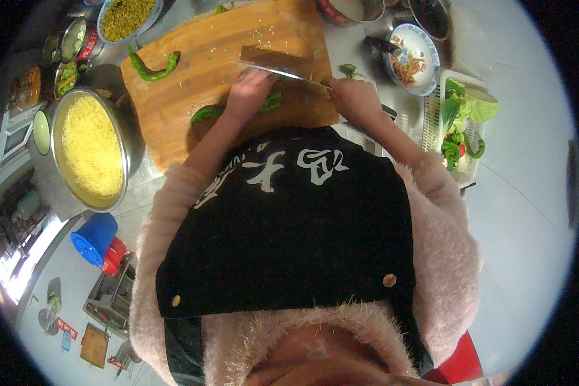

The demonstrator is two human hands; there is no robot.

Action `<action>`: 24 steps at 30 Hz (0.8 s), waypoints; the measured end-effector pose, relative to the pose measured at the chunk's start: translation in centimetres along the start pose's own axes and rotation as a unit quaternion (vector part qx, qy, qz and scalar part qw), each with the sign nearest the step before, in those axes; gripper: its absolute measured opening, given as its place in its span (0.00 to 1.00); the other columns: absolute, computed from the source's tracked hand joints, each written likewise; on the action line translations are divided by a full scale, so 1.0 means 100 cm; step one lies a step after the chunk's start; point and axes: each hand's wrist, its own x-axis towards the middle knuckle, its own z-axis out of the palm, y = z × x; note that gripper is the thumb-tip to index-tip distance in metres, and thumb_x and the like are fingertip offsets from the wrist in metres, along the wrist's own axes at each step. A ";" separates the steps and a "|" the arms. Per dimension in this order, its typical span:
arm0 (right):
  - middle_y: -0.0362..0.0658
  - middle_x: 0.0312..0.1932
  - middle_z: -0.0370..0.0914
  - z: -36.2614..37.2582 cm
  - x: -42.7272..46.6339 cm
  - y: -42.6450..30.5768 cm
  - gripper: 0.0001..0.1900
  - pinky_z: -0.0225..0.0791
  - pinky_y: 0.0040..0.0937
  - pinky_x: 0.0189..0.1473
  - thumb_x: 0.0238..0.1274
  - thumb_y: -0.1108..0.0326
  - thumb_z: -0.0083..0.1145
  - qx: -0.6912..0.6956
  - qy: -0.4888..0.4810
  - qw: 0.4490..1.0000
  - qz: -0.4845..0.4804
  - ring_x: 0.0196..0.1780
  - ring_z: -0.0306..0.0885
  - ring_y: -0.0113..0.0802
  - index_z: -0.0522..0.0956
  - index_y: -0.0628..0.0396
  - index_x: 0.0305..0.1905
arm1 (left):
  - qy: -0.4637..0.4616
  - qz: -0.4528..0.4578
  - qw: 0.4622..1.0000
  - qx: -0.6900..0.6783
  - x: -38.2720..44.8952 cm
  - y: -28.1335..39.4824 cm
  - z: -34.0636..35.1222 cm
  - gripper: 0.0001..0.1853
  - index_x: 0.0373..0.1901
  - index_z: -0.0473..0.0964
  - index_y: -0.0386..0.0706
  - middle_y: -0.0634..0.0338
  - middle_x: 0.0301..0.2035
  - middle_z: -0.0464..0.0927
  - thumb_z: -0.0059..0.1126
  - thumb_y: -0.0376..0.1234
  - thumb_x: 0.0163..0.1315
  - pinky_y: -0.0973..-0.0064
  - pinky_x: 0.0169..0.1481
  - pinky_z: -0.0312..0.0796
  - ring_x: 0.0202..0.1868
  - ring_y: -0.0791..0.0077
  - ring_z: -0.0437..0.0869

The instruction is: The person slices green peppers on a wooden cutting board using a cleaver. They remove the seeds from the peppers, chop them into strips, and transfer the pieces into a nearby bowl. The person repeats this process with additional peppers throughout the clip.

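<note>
My right hand (357, 101) is closed around the handle of a kitchen knife (289, 75), whose blade reaches left over the wooden cutting board (169, 113). Beside the blade, my left hand (251, 94) rests low over the board with its fingers bent; what lies under the fingertips is hidden. Green pepper (270, 103) shows just right of my left wrist, and another green piece (207, 113) shows left of it, partly behind the forearm. A curved green chili pepper (152, 75) lies at the board's upper left. Small pale and green bits are scattered over the wood.
At left stand a steel bowl of yellow shreds (94, 144) and a patterned bowl of chopped greens (128, 19). To the right are a patterned bowl with shredded food (415, 60), a green stem piece (348, 70) and a white plastic basket of vegetables (475, 164).
</note>
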 end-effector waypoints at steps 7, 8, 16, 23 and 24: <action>0.47 0.24 0.76 0.009 -0.002 0.005 0.12 0.68 0.41 0.27 0.53 0.66 0.45 -0.018 0.031 0.999 -0.030 0.27 0.76 0.45 0.75 0.44 0.42 | 0.014 -0.026 0.999 -0.011 -0.001 0.002 -0.001 0.04 0.28 0.74 0.44 0.62 0.28 0.74 0.55 0.31 0.49 0.73 0.33 0.73 0.32 0.68 0.78; 0.47 0.24 0.76 0.012 0.001 0.005 0.12 0.69 0.41 0.26 0.53 0.67 0.44 -0.029 0.032 0.999 -0.022 0.28 0.76 0.44 0.75 0.44 0.42 | 0.016 -0.023 1.000 -0.010 -0.001 0.002 0.000 0.04 0.28 0.74 0.44 0.62 0.28 0.74 0.55 0.31 0.49 0.73 0.33 0.73 0.32 0.68 0.78; 0.47 0.23 0.78 0.012 0.018 -0.003 0.07 0.72 0.40 0.26 0.48 0.69 0.49 -0.026 0.022 0.999 -0.018 0.27 0.79 0.43 0.77 0.51 0.33 | -0.016 -0.004 0.999 0.043 -0.004 -0.001 0.002 0.05 0.30 0.75 0.45 0.63 0.31 0.76 0.53 0.30 0.49 0.75 0.30 0.73 0.34 0.69 0.79; 0.48 0.25 0.77 0.002 0.023 -0.009 0.10 0.69 0.42 0.28 0.52 0.65 0.45 -0.033 -0.035 0.999 -0.006 0.29 0.77 0.47 0.77 0.49 0.37 | -0.018 -0.006 1.000 0.023 -0.005 0.002 -0.001 0.08 0.32 0.75 0.46 0.63 0.37 0.76 0.52 0.28 0.49 0.76 0.34 0.74 0.39 0.70 0.79; 0.48 0.25 0.77 0.002 0.023 -0.008 0.10 0.70 0.42 0.28 0.52 0.65 0.45 -0.054 -0.041 0.998 0.006 0.29 0.77 0.47 0.77 0.49 0.37 | -0.018 -0.007 1.000 0.018 -0.005 0.002 -0.001 0.08 0.32 0.75 0.46 0.63 0.37 0.76 0.52 0.28 0.48 0.76 0.34 0.74 0.39 0.70 0.79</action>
